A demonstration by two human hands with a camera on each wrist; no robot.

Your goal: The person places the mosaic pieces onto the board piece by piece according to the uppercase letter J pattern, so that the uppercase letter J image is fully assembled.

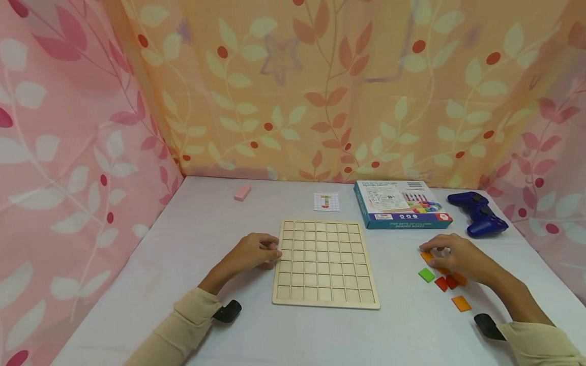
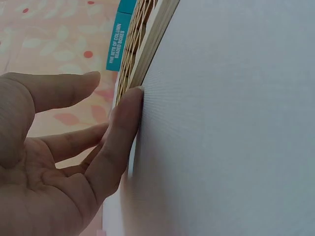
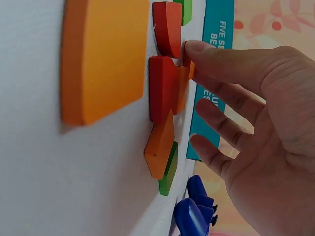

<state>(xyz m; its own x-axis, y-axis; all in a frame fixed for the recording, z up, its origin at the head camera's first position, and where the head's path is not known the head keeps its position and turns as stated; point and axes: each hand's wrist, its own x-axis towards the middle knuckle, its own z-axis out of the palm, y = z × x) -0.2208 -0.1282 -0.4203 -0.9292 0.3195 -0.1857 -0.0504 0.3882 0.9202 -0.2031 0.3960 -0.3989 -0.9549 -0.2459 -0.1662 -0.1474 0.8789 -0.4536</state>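
A wooden grid board point(image 1: 323, 266) lies flat in the middle of the table. My left hand point(image 1: 251, 252) is at its left edge, fingers loosely bent; in the left wrist view a fingertip point(image 2: 129, 105) touches the board's side and the thumb stays apart. On the right, my right hand point(image 1: 459, 256) reaches over a small group of tiles. Its thumb and index finger pinch an orange tile point(image 3: 190, 66) at the far side of the group. Around it lie a green tile point(image 1: 427, 275), two red pieces point(image 1: 441, 283) and more orange tiles point(image 1: 461, 303). The palm partly hides some tiles.
Behind the board lies a small pattern card point(image 1: 326, 202). A boxed game point(image 1: 403, 204) and a blue game controller point(image 1: 478, 213) are at the back right. A pink block point(image 1: 242, 192) sits at the back left. Patterned cloth surrounds the white-covered table.
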